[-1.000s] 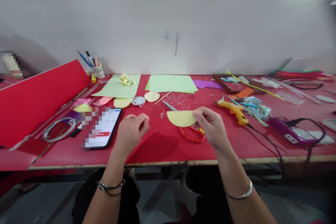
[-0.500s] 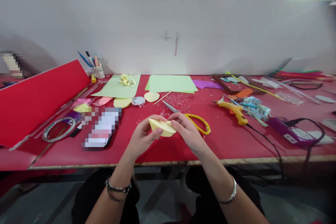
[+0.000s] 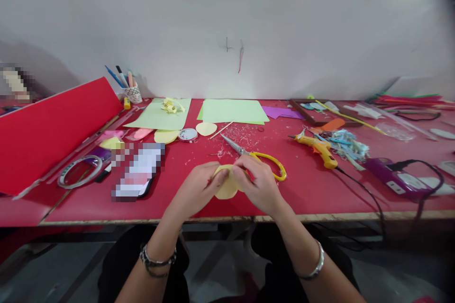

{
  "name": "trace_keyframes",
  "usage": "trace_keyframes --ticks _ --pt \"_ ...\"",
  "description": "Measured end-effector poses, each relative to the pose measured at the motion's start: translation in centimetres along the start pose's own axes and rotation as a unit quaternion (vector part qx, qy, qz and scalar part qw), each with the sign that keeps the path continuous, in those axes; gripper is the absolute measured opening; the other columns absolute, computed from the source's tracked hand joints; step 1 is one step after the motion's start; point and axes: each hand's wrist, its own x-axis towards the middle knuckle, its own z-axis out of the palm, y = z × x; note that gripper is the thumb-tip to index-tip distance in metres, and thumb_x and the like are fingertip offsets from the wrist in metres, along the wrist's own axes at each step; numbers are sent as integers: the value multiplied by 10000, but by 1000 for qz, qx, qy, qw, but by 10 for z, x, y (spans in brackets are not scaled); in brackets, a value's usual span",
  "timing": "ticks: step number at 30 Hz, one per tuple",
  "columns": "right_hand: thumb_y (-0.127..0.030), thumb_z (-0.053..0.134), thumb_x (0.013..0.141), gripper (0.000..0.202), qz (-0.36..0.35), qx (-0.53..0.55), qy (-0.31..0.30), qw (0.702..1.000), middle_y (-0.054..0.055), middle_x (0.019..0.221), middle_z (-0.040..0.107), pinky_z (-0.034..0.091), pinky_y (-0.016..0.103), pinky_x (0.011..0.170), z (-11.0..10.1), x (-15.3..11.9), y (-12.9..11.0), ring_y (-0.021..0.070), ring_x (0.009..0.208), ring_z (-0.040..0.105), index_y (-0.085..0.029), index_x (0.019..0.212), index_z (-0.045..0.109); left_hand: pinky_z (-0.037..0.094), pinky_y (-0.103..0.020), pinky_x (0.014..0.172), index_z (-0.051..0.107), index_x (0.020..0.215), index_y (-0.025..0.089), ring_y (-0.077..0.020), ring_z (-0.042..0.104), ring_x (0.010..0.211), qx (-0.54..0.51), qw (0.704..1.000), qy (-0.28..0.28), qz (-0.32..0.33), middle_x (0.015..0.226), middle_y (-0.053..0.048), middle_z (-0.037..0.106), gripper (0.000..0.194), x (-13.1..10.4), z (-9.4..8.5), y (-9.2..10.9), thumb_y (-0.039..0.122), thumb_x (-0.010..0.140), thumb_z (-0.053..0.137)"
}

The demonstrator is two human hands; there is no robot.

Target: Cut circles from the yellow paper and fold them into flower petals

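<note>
Between my two hands is a pale yellow piece of paper (image 3: 226, 190) with a rounded lower edge, held above the front of the red table. My left hand (image 3: 199, 184) pinches its left side, the thumb lying on the near face. On the other side my right hand (image 3: 258, 182) grips it with thumb and fingers, which hide part of the paper. Just beyond my right hand lie scissors (image 3: 273, 163) with yellow handles, their blades pointing away to the left. A yellow paper circle (image 3: 206, 129) rests farther back.
Pale green sheets (image 3: 234, 111) lie near the wall. A yellow glue gun (image 3: 318, 149) with its cord is on the right, near a purple device (image 3: 398, 177). To the left are a phone (image 3: 140, 170), a tape ring (image 3: 80, 173), a pen cup (image 3: 132, 93) and a leaning red board (image 3: 53, 132).
The yellow paper has been turned so a rounded face shows toward me. Both hands have drawn slightly nearer and lower, fingers curled over its top. The view has shifted slightly.
</note>
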Motion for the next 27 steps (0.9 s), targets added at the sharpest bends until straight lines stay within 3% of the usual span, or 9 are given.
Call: trace_keyframes --ticks 4,8,13,16,21,24,27 --pt "-229 425 896 260 38 53 20 998 -26 564 434 346 252 524 0 0 -4 131 521 434 -210 636 424 365 -218 514 539 655 157 -109 483 565 -69 995 60 -26 609 12 546 359 0 1 2 385 899 406" --pt "-230 438 874 231 71 77 19 994 -33 555 432 329 237 497 -1 0 -5 118 506 414 -200 645 447 395 -213 551 574 670 159 -120 522 616 -77 988 132 -27 640 0 581 317 2 3 2 362 883 455" --pt "-259 412 886 283 95 90 -18 991 -36 534 413 315 236 484 -3 0 -5 112 490 400 -198 611 428 435 -232 654 659 777 170 -144 591 710 -46 994 95 16 765 -38 679 234 3 2 -2 300 875 492" --pt "-266 447 874 245 90 86 -44 991 -36 542 444 325 231 495 -3 -1 -5 113 504 418 -197 639 454 437 -238 645 659 768 176 -151 598 704 -51 994 98 2 760 -38 684 242 3 1 -3 317 873 494" --pt "-303 472 859 292 82 76 -72 991 -51 514 400 286 231 472 -2 -2 -6 107 485 388 -209 599 376 403 -224 601 587 695 168 -125 547 639 -43 992 114 -12 676 -6 609 323 3 5 0 352 904 424" --pt "-244 436 850 304 82 64 -81 991 -59 501 334 263 233 463 -1 -2 -7 102 468 350 -215 575 310 361 -219 553 520 627 170 -106 485 573 -34 992 118 -11 597 19 527 356 3 10 0 355 909 408" --pt "-182 441 798 238 88 65 -79 991 -57 512 343 269 233 466 -1 -2 -8 103 472 355 -212 584 341 350 -215 552 520 636 169 -101 477 580 -48 992 116 -10 605 23 528 338 4 13 -1 349 904 420"
